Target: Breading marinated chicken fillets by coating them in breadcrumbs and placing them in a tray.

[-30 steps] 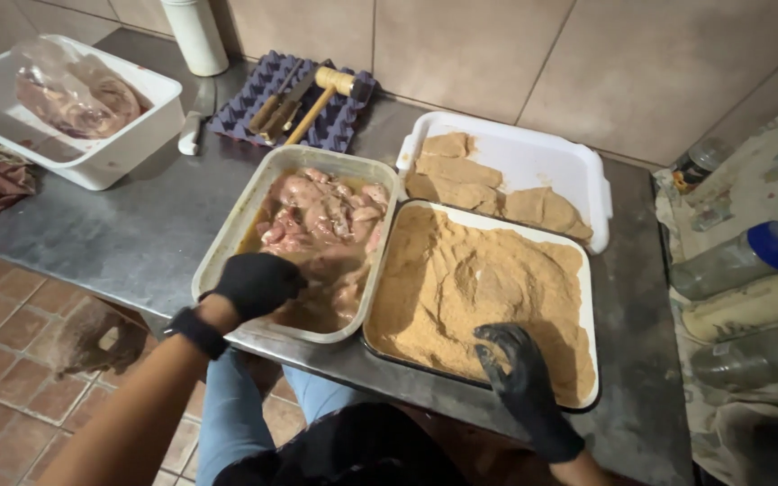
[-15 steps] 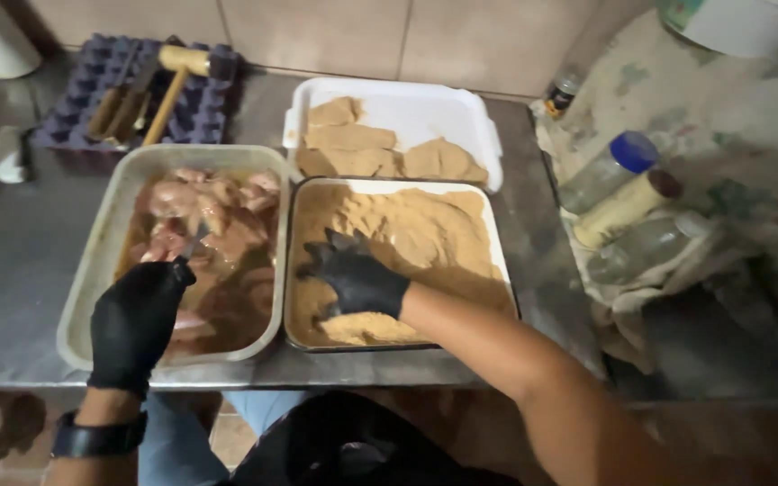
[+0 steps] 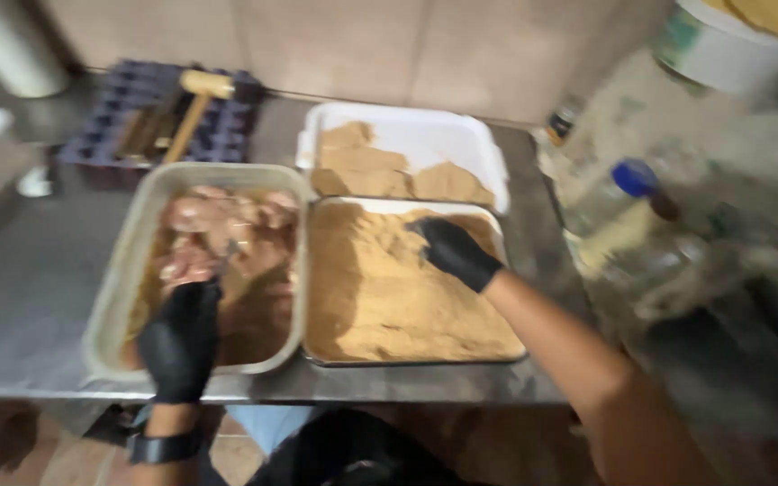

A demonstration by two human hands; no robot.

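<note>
Meanwhile the left hand point(image 3: 182, 340) gripped a utensil over the near meat tray point(image 3: 114, 279); the right hand point(image 3: 452, 252), loosely open, pressed breadcrumbs point(image 3: 380, 297) just right.

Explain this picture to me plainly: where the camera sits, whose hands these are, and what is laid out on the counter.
There is no machine here. The picture comes from a camera worn on a person's head, looking down at their own two hands, both in black gloves.

The left hand reaches into a metal tray of raw meat in brownish liquid; its fingers touch the meat, but the blur hides whether they grip a piece. The right hand rests on the crumbs in the tray of breadcrumbs beside it, fingers spread, holding nothing that shows.

Behind these trays stands a white tray with several breaded pieces. At the back left, a wooden mallet lies on a purple egg carton. To the right are blurred plastic bottles, one with a blue cap. Everything sits on a steel counter.
</note>
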